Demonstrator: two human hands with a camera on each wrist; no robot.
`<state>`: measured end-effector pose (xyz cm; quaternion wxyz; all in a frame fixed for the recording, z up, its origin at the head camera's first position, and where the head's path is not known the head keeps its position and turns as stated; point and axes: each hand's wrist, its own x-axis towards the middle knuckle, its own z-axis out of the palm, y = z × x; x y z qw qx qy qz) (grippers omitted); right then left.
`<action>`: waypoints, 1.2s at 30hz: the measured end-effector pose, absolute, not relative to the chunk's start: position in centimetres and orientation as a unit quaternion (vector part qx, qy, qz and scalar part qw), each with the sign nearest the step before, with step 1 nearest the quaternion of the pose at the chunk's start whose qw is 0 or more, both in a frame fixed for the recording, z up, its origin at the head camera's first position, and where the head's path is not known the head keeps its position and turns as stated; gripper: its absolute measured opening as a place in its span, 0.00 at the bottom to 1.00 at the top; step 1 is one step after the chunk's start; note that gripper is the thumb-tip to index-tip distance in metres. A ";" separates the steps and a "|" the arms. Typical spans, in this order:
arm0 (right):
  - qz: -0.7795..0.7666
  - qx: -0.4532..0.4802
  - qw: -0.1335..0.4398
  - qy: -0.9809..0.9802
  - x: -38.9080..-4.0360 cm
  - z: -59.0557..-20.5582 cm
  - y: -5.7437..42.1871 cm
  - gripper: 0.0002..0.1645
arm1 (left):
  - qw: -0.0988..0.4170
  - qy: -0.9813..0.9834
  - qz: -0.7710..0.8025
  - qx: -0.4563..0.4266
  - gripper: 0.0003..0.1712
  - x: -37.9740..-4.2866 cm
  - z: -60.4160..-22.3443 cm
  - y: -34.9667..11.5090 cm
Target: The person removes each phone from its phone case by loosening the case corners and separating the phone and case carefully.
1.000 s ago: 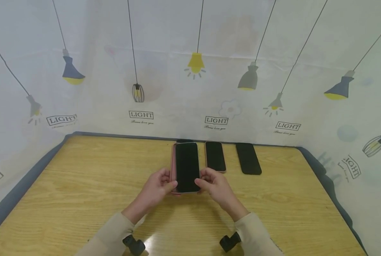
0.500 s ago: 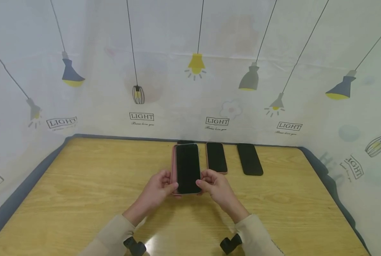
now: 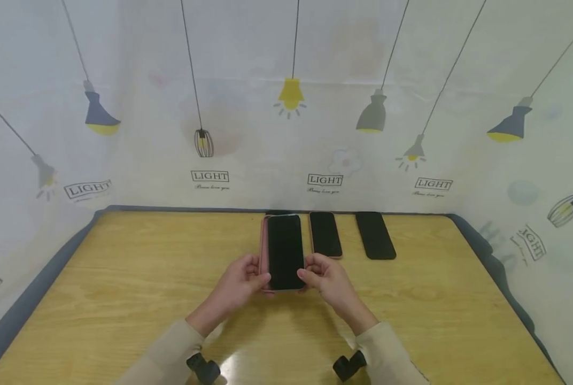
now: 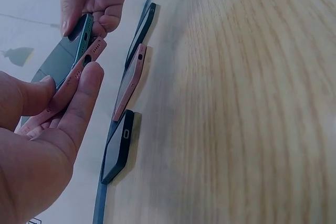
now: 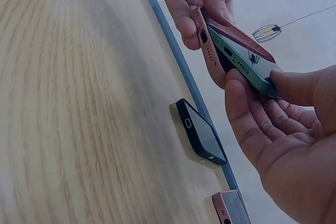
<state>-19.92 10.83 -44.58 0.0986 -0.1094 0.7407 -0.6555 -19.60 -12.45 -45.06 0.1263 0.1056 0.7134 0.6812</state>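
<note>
Between both hands, held up off the table, are a smartphone (image 3: 286, 251) with a dark screen and green edge and its pink phone case (image 5: 212, 59). The phone lies askew in the case: at the left a pink strip shows, and at the right the phone's green bottom corner (image 5: 262, 83) stands out of it. My left hand (image 3: 240, 278) grips the case's left side, thumb on the front edge and fingers behind. My right hand (image 3: 330, 278) pinches the phone's lower right corner, its thumb over the screen's edge and curled fingers underneath.
Along the table's back edge lie a phone with a pink rim (image 3: 326, 234) and, to its right, a black phone (image 3: 376, 235). Another dark phone (image 4: 116, 148) lies mostly hidden behind the held one in the head view. A printed curtain (image 3: 248, 107) encloses the wooden table (image 3: 147, 267).
Both hands, with the phone and case, have shifted slightly right toward the pink-rimmed phone. Their grip looks the same, and the head view has tilted a little.
</note>
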 end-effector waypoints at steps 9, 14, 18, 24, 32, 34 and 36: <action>-0.648 -0.097 0.097 0.749 -19.7 -44.5 10.6 0.09 | 0.117 0.717 0.678 0.116 0.15 -19.2 -45.1 -12.6; -0.656 -0.100 0.099 0.742 -19.6 -44.6 10.5 0.08 | 0.117 0.714 0.682 0.108 0.14 -19.1 -45.2 -12.5; -0.657 -0.104 0.100 0.740 -19.7 -44.7 10.5 0.07 | 0.118 0.717 0.680 0.098 0.14 -18.9 -45.1 -12.5; -0.654 -0.114 0.103 0.741 -19.8 -44.6 10.5 0.08 | 0.111 0.718 0.681 0.094 0.15 -18.7 -45.0 -12.4; -0.659 -0.110 0.098 0.738 -19.8 -44.3 10.5 0.09 | 0.111 0.721 0.679 0.077 0.16 -18.8 -45.0 -12.3; -0.661 -0.106 0.097 0.736 -19.8 -44.3 10.5 0.09 | 0.112 0.722 0.679 0.075 0.16 -18.8 -44.9 -12.3; -0.665 -0.103 0.097 0.733 -19.8 -44.3 10.5 0.09 | 0.113 0.725 0.675 0.078 0.16 -18.8 -44.8 -12.3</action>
